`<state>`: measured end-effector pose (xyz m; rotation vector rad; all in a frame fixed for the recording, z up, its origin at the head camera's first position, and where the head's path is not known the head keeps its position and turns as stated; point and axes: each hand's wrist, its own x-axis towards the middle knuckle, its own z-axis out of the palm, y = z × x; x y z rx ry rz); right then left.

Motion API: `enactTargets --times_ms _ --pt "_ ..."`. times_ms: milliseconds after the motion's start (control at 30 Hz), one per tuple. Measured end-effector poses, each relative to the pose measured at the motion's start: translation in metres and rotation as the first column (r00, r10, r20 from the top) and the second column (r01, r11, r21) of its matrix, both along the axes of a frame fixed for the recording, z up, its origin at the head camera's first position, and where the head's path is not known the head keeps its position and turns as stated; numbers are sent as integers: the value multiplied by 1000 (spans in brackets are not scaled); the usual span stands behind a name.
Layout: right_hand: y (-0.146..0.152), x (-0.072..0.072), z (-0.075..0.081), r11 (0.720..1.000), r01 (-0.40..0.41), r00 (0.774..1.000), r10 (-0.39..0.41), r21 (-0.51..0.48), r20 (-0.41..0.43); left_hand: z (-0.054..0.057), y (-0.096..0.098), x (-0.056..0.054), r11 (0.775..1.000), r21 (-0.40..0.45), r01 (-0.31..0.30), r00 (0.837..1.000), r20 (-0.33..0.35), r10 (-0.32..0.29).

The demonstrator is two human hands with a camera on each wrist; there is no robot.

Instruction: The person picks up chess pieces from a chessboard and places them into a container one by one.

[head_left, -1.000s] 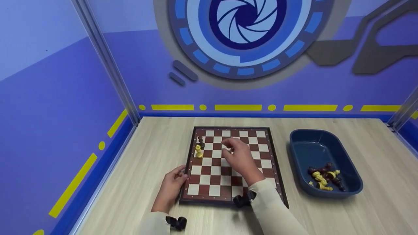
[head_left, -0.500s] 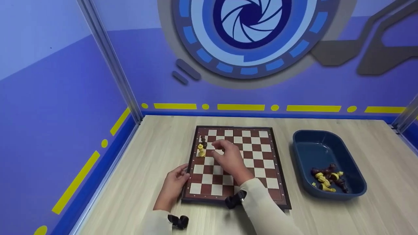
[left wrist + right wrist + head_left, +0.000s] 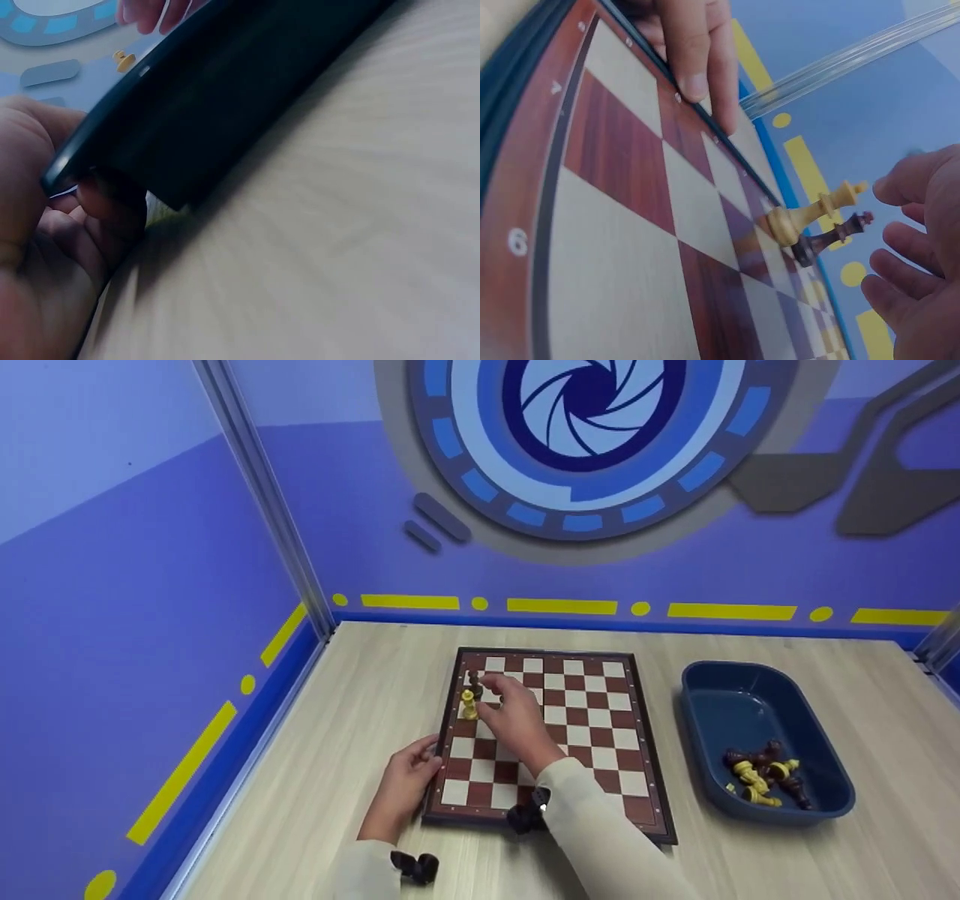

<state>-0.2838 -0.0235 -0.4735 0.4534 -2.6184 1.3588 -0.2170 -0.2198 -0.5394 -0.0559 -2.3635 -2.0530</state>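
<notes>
A checkered chessboard (image 3: 577, 715) with a dark rim lies on the table. On its far left squares, a tall yellow chess piece (image 3: 469, 706) stands upright in front of a dark one (image 3: 475, 682). My right hand (image 3: 516, 723) hovers just right of the pair, thumb and fingers spread apart. The right wrist view shows a gap between those fingers and both pieces, the yellow (image 3: 810, 214) and the dark (image 3: 829, 240). My left hand (image 3: 406, 781) grips the board's left edge, thumb above. Seen from the left wrist, its fingers (image 3: 105, 206) curl beneath the rim.
Right of the board is a blue tray (image 3: 694, 765) with several yellow and dark chess pieces (image 3: 754, 780) lying in its near end. Patterned blue walls (image 3: 420, 577) bound the wooden table (image 3: 337, 720) at the back and left.
My right hand has moved left across the board to the two standing pieces. The left hand keeps its grip on the edge. The head view has shifted slightly.
</notes>
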Motion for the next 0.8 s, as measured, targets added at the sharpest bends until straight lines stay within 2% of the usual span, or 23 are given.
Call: enactTargets --times_ms 267,600,800 --pt "-5 -7 -5 1000 -19 996 18 12 86 -1 1 1 999 26 22 1000 -20 -22" --pt "-14 -13 -10 999 -51 993 53 -18 105 0 1 0 1000 1 5 1000 -14 -5" --pt "-18 -14 -14 998 -56 996 58 -31 73 -2 1 1 1000 19 3 1000 -5 -3"
